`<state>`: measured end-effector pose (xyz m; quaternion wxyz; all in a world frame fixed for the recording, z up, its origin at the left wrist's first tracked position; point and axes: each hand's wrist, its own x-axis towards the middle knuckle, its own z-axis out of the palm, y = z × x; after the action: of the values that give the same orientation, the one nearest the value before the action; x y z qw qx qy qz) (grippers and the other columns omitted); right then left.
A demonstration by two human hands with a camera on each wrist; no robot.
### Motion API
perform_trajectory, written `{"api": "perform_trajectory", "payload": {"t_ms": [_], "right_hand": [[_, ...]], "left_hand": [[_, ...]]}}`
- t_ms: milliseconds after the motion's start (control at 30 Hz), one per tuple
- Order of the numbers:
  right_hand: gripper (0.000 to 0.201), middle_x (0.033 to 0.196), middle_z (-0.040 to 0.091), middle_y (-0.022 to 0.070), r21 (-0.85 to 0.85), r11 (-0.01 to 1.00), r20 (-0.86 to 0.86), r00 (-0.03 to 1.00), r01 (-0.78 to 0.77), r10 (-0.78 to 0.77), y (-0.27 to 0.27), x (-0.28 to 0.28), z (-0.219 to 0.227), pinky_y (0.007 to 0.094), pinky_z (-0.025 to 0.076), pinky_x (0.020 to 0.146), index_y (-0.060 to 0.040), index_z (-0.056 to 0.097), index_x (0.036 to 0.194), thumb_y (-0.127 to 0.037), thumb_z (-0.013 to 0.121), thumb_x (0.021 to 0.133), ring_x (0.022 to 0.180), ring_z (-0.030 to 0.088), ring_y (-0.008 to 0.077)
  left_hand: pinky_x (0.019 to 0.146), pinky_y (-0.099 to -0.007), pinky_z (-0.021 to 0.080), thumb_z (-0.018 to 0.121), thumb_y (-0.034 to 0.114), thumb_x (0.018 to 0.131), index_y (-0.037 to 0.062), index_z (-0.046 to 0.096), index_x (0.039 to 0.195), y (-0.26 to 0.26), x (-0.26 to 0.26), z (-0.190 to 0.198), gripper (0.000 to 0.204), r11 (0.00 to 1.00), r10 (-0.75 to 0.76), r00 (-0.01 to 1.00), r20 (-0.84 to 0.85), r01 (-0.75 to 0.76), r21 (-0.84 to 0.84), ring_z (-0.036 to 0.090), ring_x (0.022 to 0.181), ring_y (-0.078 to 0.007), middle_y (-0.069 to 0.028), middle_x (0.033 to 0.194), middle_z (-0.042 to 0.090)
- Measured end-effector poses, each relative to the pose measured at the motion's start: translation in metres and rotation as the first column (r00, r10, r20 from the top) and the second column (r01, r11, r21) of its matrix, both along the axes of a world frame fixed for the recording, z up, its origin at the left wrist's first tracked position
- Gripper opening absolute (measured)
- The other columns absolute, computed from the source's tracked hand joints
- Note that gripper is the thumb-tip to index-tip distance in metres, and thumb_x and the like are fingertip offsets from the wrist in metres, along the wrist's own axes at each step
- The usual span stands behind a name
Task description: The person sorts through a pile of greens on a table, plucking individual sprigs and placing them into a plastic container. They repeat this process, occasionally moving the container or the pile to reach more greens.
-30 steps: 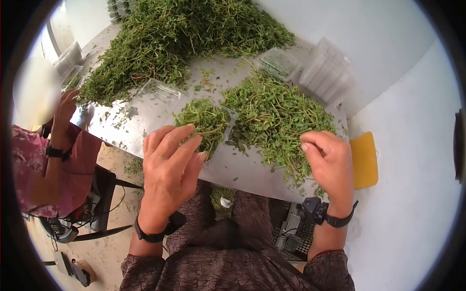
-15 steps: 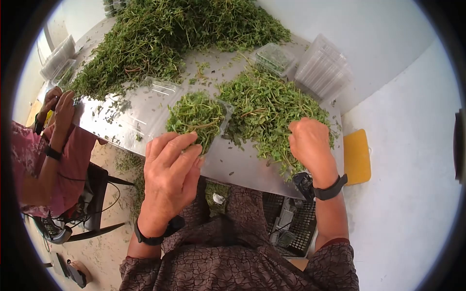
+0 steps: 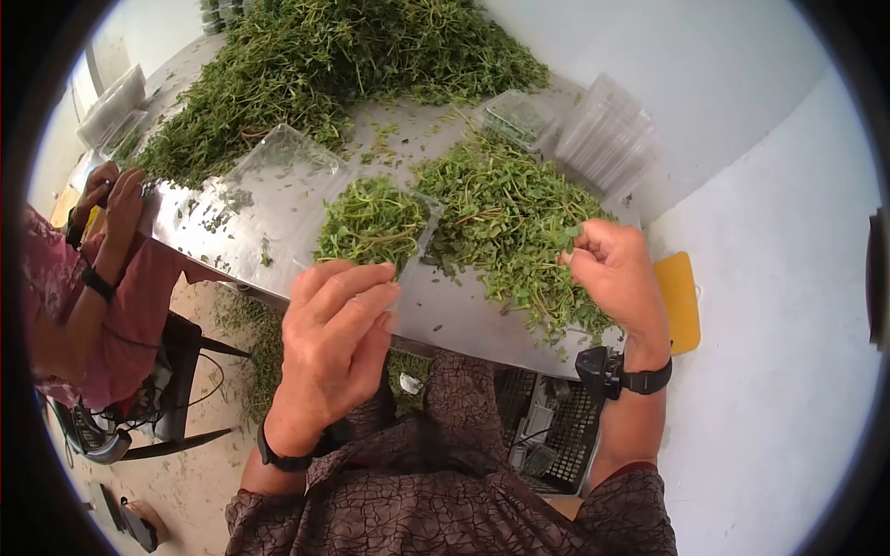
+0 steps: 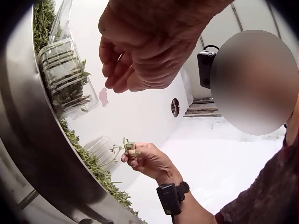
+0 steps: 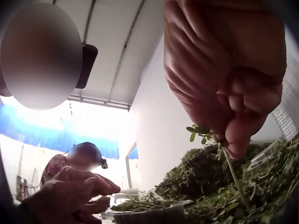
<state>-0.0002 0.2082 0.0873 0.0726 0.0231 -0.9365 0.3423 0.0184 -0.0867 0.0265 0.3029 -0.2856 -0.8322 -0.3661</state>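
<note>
Between thumb and fingertips, my right hand (image 3: 612,273) pinches a leafy green sprig (image 5: 236,179). Its stem slants down toward the loose pile of greens (image 3: 519,232) in the right wrist view. My left hand (image 3: 338,334) hovers at the near side of a clear plastic container (image 3: 432,230), its fingers loosely bent and holding nothing in the left wrist view. Heaped greens (image 3: 371,218) fill that container. Its clear lid (image 3: 292,157) lies tilted back toward the far left.
A large heap of greens (image 3: 371,56) covers the back of the metal table (image 3: 473,320). At the right stand a filled clear box (image 3: 514,120) and stacked empty containers (image 3: 607,134). A yellow board (image 3: 680,301) is beside the table edge. Another person's hands (image 3: 120,204) work at the left.
My right hand dipped onto the loose pile half a second ago and has since lifted slightly and turned, with a sprig now in its pinch. The left hand stays beside the container.
</note>
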Motion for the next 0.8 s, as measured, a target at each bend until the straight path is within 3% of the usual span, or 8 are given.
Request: {"api": "perform_trajectory", "payload": {"t_ms": [33,67,133,267,500,733,800], "right_hand": [[0.005,0.072,0.064,0.0039,-0.118,0.993,0.029,0.999,-0.02,0.024,0.0,0.0,-0.002,0.0245,0.045,0.054,0.0021,0.063,0.082,-0.001,0.061,0.085,0.067,0.06,0.0077],[0.005,0.072,0.064,0.0039,-0.119,0.993,0.027,0.999,-0.024,0.028,-0.004,0.001,-0.002,0.0245,0.045,0.054,0.0021,0.063,0.082,-0.001,0.061,0.085,0.067,0.06,0.0077],[0.006,0.078,0.067,0.0075,-0.424,0.906,0.042,0.999,0.004,0.015,-0.016,0.002,0.0,0.0262,0.049,0.055,0.0052,0.059,0.081,0.003,0.055,0.085,0.07,0.064,0.0093],[0.009,0.085,0.068,0.0087,-0.449,0.894,0.15,0.986,0.007,0.068,-0.029,0.007,0.014,0.0233,0.053,0.059,0.0058,0.062,0.09,0.002,0.055,0.087,0.077,0.067,0.0103],[0.011,0.086,0.072,0.0085,-0.49,0.869,0.088,0.987,-0.075,0.135,-0.04,-0.005,0.012,0.0191,0.045,0.049,0.001,0.066,0.093,-0.005,0.058,0.089,0.065,0.066,0.0081],[0.011,0.088,0.071,0.012,-0.581,0.783,-0.043,0.969,-0.222,0.243,-0.08,-0.033,0.011,0.0203,0.048,0.051,0.0037,0.064,0.094,-0.003,0.055,0.092,0.069,0.067,0.0099],[0.011,0.09,0.071,0.0122,-0.598,0.759,-0.071,0.96,-0.259,0.272,-0.087,-0.043,0.004,0.0208,0.048,0.052,0.0033,0.062,0.092,-0.003,0.054,0.093,0.072,0.068,0.0102]], "left_hand": [[0.085,-0.0393,0.052,0.068,-0.007,0.073,0.0005,0.07,0.098,0.001,0.0,0.0,0.026,0.997,-0.052,0.998,0.022,0.051,0.051,0.062,0.099,-0.0314,-0.0116,0.109,0.069],[0.084,-0.0388,0.052,0.067,-0.008,0.074,0.0006,0.069,0.099,0.003,0.0,0.0,0.026,0.99,-0.105,0.994,0.041,0.1,0.101,0.063,0.099,-0.0312,-0.0119,0.11,0.069],[0.082,-0.0396,0.052,0.068,-0.007,0.073,-0.0001,0.068,0.1,0.005,-0.001,-0.002,0.028,0.982,-0.144,0.989,0.044,0.138,0.133,0.063,0.097,-0.0326,-0.0131,0.11,0.068],[0.08,-0.041,0.053,0.069,-0.007,0.072,-0.0005,0.066,0.102,0.011,0.002,-0.004,0.03,0.967,-0.198,0.978,0.06,0.185,0.178,0.064,0.095,-0.0343,-0.0151,0.11,0.066],[0.084,-0.0376,0.054,0.066,-0.01,0.075,0.0001,0.068,0.104,-0.007,0.0,-0.007,0.031,0.987,-0.035,0.998,0.054,0.026,0.159,0.066,0.101,-0.0315,-0.0146,0.112,0.068],[0.084,-0.0373,0.054,0.067,-0.01,0.075,0.0,0.069,0.102,-0.013,-0.004,-0.013,0.028,0.988,-0.038,0.997,0.062,0.028,0.149,0.066,0.1,-0.0312,-0.0141,0.112,0.068],[0.079,-0.0408,0.053,0.07,-0.008,0.07,-0.0013,0.066,0.102,-0.016,-0.007,-0.017,0.032,0.989,-0.065,0.998,0.015,0.062,0.138,0.064,0.095,-0.0345,-0.0151,0.11,0.066]]}}
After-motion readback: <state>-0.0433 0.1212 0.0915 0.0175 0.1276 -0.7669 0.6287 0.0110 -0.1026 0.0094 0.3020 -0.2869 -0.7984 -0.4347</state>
